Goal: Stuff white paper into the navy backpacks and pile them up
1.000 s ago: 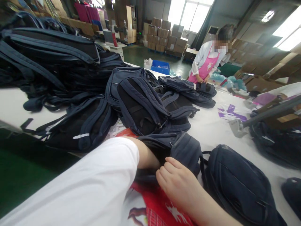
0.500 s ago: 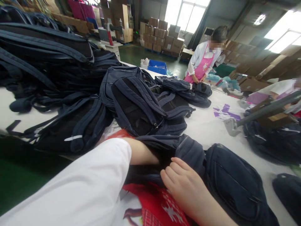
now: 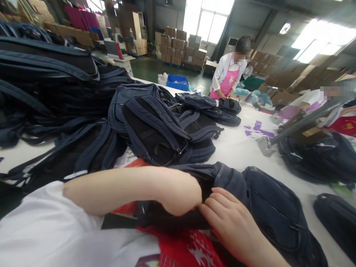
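Observation:
A dark navy backpack [image 3: 274, 207] lies at the table's near edge, its dark opening turned toward me. My right hand [image 3: 232, 220] has its fingers curled over the rim of that opening, closed on the fabric. My left hand [image 3: 182, 193] is bent at the wrist in front of the opening, knuckles up, meeting the right fingertips. Its fingers are folded under and mostly hidden, so what they pinch does not show. Just below both hands is my red apron [image 3: 191, 246] with white print.
More navy backpacks [image 3: 155, 128] are heaped across the white table [image 3: 230, 148], with a tall stack [image 3: 44, 85] at left. A grey metal bar [image 3: 300, 120] slants in at right. A person in a pink apron [image 3: 229, 79] stands across the table; another person's sleeve [image 3: 300, 100] is at right.
My left hand has come out of the backpack's opening to its rim beside my right hand, and the left elbow has swung out to the left. My right hand stays on the rim.

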`<state>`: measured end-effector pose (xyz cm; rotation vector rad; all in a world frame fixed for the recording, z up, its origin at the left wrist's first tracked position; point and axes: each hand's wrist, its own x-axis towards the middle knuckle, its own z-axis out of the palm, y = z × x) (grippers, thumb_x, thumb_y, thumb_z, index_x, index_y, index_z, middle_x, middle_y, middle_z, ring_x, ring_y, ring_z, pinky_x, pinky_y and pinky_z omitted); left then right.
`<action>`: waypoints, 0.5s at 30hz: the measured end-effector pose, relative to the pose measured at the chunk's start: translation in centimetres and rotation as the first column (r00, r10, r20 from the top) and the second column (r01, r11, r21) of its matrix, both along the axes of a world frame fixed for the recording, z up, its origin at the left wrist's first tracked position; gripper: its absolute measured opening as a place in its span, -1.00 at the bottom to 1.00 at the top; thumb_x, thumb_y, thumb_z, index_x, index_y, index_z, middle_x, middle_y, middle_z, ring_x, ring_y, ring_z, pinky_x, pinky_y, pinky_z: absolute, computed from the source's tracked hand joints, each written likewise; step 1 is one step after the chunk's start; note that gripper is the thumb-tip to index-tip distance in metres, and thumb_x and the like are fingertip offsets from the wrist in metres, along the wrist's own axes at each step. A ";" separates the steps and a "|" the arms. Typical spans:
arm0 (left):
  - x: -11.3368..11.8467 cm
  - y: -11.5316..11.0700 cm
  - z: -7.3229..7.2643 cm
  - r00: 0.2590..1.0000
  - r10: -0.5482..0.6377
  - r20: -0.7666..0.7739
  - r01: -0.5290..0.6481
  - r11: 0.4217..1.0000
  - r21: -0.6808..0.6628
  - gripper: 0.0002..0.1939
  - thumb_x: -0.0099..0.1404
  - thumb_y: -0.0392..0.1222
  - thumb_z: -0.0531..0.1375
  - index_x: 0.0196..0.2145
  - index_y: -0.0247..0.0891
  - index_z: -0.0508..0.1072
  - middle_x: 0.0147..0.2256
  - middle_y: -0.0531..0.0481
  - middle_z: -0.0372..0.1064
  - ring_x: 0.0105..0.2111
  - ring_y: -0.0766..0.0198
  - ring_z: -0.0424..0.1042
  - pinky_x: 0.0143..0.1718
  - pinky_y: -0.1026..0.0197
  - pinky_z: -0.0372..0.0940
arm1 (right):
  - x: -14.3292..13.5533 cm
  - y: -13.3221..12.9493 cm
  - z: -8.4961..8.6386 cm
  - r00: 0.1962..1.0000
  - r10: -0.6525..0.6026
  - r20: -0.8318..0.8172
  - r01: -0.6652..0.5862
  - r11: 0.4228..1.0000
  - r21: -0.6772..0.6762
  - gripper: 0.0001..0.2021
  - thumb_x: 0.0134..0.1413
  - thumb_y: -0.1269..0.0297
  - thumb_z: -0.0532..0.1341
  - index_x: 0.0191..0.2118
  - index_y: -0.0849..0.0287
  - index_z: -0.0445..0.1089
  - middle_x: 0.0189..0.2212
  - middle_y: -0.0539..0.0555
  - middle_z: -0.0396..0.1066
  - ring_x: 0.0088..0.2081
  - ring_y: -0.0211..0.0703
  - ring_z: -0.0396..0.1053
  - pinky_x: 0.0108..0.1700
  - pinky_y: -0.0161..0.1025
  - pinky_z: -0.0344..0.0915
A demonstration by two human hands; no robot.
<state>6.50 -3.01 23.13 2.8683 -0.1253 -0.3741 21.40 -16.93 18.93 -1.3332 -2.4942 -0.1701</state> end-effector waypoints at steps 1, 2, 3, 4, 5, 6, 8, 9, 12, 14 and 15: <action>-0.1 0.7 0.8 0.997 0.048 0.065 -0.047 0.999 -0.011 -0.78 0.28 -0.22 0.18 -0.50 -0.22 0.52 -0.48 -0.01 0.50 -0.51 0.26 0.40 -0.49 0.22 0.20 | -0.2 0.0 -0.1 1.000 0.010 0.008 -0.010 1.000 0.016 -0.79 0.25 0.47 0.03 -0.26 0.14 0.39 -0.43 -0.02 0.37 -0.33 -0.18 0.30 0.17 -0.15 0.14; 0.1 1.6 1.2 0.981 0.124 0.147 -0.121 0.992 -0.029 -0.79 0.32 -0.19 0.15 -0.43 -0.21 0.54 -0.42 -0.02 0.52 -0.43 0.23 0.44 -0.42 0.23 0.23 | -0.6 0.1 -0.2 1.000 0.019 0.019 -0.020 0.999 0.031 -0.79 0.25 0.48 0.03 -0.25 0.14 0.39 -0.44 -0.02 0.36 -0.34 -0.18 0.30 0.16 -0.14 0.15; 0.6 2.4 1.1 0.956 0.200 0.214 -0.193 0.980 -0.050 -0.81 0.32 -0.17 0.15 -0.35 -0.21 0.55 -0.34 -0.05 0.53 -0.34 0.20 0.46 -0.34 0.22 0.26 | -1.0 0.1 -0.3 0.999 0.030 0.031 -0.031 0.999 0.040 -0.80 0.24 0.48 0.04 -0.25 0.15 0.40 -0.45 -0.01 0.36 -0.34 -0.18 0.30 0.16 -0.14 0.16; 1.2 3.2 0.6 0.939 0.248 0.239 -0.238 0.969 -0.071 -0.83 0.31 -0.17 0.17 -0.26 -0.23 0.55 -0.25 -0.07 0.53 -0.26 0.17 0.46 -0.27 0.21 0.28 | -1.4 0.2 -0.4 0.998 0.040 0.043 -0.042 0.998 0.043 -0.81 0.24 0.48 0.05 -0.25 0.15 0.40 -0.46 -0.01 0.36 -0.35 -0.18 0.31 0.15 -0.13 0.16; 2.0 4.0 -0.2 0.942 0.256 0.216 -0.240 0.966 -0.098 -0.82 0.27 -0.20 0.20 -0.19 -0.25 0.53 -0.19 -0.09 0.52 -0.21 0.16 0.46 -0.22 0.21 0.28 | -1.8 0.2 -0.5 0.997 0.050 0.054 -0.052 0.998 0.040 -0.81 0.23 0.49 0.06 -0.25 0.16 0.40 -0.46 -0.01 0.35 -0.35 -0.18 0.31 0.15 -0.13 0.17; 2.8 4.5 -1.2 0.960 0.235 0.154 -0.214 0.967 -0.141 -0.78 0.22 -0.24 0.22 -0.15 -0.26 0.51 -0.17 -0.09 0.52 -0.20 0.17 0.46 -0.21 0.23 0.29 | -2.1 0.1 -0.5 0.996 0.060 0.060 -0.062 0.998 0.032 -0.81 0.23 0.50 0.06 -0.25 0.16 0.40 -0.47 -0.01 0.35 -0.36 -0.18 0.31 0.16 -0.13 0.18; 4.2 5.2 -3.3 0.986 0.167 0.018 -0.157 0.954 -0.255 -0.75 0.17 -0.31 0.22 -0.16 -0.27 0.49 -0.21 -0.02 0.52 -0.27 0.24 0.44 -0.26 0.27 0.28 | -2.3 0.0 -0.4 0.997 0.067 0.043 -0.067 0.998 0.002 -0.81 0.22 0.49 0.07 -0.23 0.15 0.40 -0.46 -0.01 0.37 -0.35 -0.19 0.32 0.17 -0.14 0.18; 4.7 5.3 -4.1 0.990 0.143 -0.017 -0.141 0.941 -0.306 -0.77 0.17 -0.34 0.20 -0.19 -0.27 0.48 -0.25 0.02 0.51 -0.31 0.28 0.43 -0.29 0.30 0.27 | -2.1 0.0 -0.2 0.998 0.065 0.010 -0.065 0.998 -0.019 -0.83 0.21 0.46 0.09 -0.20 0.15 0.40 -0.43 -0.01 0.39 -0.32 -0.19 0.34 0.18 -0.15 0.18; 5.3 4.9 -5.4 0.992 0.123 -0.027 -0.124 0.922 -0.367 -0.85 0.20 -0.32 0.16 -0.25 -0.26 0.47 -0.32 0.07 0.49 -0.37 0.32 0.39 -0.35 0.32 0.24 | -0.4 0.4 0.7 0.986 0.013 -0.166 -0.034 0.992 -0.121 -0.74 0.18 0.15 0.22 -0.06 0.13 0.38 -0.20 0.06 0.46 -0.11 -0.11 0.38 0.21 -0.11 0.17; 5.1 4.6 -5.5 0.992 0.126 -0.007 -0.121 0.936 -0.331 -0.87 0.23 -0.25 0.15 -0.27 -0.25 0.48 -0.33 0.04 0.49 -0.38 0.28 0.40 -0.36 0.30 0.23 | 1.8 1.1 1.3 0.952 -0.082 -0.295 0.024 0.981 -0.193 -0.55 0.18 -0.06 0.18 0.06 0.12 0.33 -0.02 0.13 0.42 0.05 -0.03 0.33 0.21 -0.05 0.18; 5.0 4.5 -5.4 0.991 0.130 0.010 -0.121 0.946 -0.301 -0.86 0.24 -0.22 0.15 -0.27 -0.24 0.48 -0.33 0.02 0.49 -0.38 0.26 0.40 -0.37 0.29 0.23 | 3.0 1.6 1.4 0.932 -0.141 -0.334 0.067 0.972 -0.223 -0.52 0.22 -0.09 0.13 0.11 0.11 0.31 0.05 0.16 0.38 0.10 -0.01 0.30 0.21 -0.03 0.18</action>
